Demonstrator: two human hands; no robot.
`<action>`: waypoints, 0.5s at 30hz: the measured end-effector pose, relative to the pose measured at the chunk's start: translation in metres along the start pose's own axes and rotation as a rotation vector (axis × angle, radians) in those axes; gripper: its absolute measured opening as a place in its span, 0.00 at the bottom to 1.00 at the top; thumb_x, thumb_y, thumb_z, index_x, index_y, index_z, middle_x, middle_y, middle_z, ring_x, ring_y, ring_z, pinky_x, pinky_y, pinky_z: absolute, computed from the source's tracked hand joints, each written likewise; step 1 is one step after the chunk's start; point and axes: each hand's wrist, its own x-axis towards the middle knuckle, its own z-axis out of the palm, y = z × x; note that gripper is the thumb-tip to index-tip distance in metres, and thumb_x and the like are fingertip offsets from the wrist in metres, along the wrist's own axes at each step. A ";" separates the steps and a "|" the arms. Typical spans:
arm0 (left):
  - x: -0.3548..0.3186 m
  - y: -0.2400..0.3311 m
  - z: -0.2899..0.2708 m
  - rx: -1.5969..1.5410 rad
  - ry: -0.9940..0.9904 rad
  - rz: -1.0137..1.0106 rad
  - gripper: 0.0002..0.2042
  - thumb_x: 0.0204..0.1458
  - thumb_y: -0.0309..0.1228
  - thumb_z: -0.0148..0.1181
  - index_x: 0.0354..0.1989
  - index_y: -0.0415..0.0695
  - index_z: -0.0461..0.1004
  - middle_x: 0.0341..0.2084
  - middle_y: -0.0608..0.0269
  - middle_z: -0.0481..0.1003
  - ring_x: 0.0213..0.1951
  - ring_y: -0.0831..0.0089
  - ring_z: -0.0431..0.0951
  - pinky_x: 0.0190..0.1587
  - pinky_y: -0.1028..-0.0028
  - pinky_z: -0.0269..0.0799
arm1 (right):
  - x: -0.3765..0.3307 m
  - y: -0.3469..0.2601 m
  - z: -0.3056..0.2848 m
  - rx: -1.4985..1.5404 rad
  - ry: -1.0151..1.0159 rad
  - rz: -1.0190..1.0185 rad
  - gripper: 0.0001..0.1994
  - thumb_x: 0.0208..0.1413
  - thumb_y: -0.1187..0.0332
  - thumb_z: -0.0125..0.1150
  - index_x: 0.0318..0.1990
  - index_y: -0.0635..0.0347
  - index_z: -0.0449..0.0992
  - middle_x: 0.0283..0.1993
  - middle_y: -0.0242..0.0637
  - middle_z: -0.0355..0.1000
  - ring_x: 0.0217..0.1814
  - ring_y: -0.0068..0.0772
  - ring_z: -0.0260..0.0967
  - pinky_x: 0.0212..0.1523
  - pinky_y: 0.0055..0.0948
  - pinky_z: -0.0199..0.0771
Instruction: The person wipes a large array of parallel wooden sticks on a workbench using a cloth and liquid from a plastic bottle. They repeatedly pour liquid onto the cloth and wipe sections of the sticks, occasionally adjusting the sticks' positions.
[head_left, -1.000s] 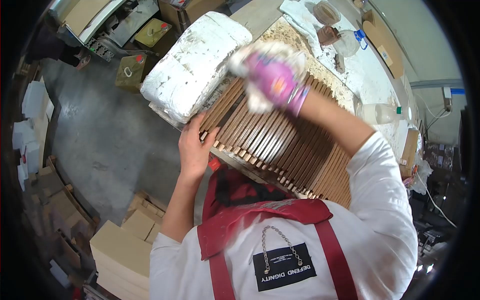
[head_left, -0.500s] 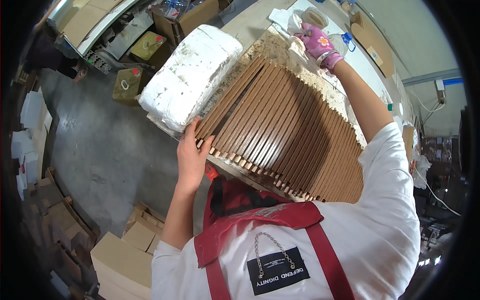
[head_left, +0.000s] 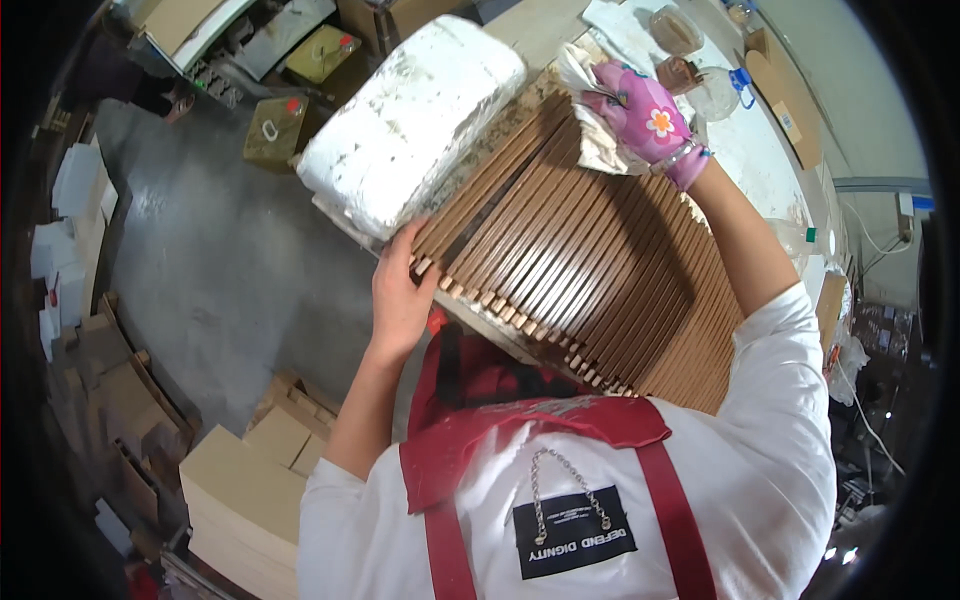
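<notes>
Head view: gloved right hand (head_left: 645,120) grips white cloth (head_left: 604,150); left hand (head_left: 400,300) pinches wooden slats (head_left: 570,270) lying between both, presumably steadying them.

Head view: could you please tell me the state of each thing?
Right hand: gloved, gripping cloth
White cloth: bunched
Left hand: bare, holding strip ends
Brown strips: side by side, gap near left
Blue-capped bottle: closed
Green-capped bottle: closed
White bundle: specked
</notes>
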 end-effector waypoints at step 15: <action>0.011 0.006 -0.009 -0.028 -0.058 -0.075 0.22 0.43 0.22 0.63 0.51 0.39 0.69 0.42 0.45 0.73 0.45 0.50 0.74 0.46 0.62 0.70 | -0.019 -0.052 0.097 0.594 -0.320 0.035 0.13 0.54 0.68 0.58 0.46 0.61 0.69 0.40 0.43 0.72 0.38 0.37 0.74 0.31 0.29 0.78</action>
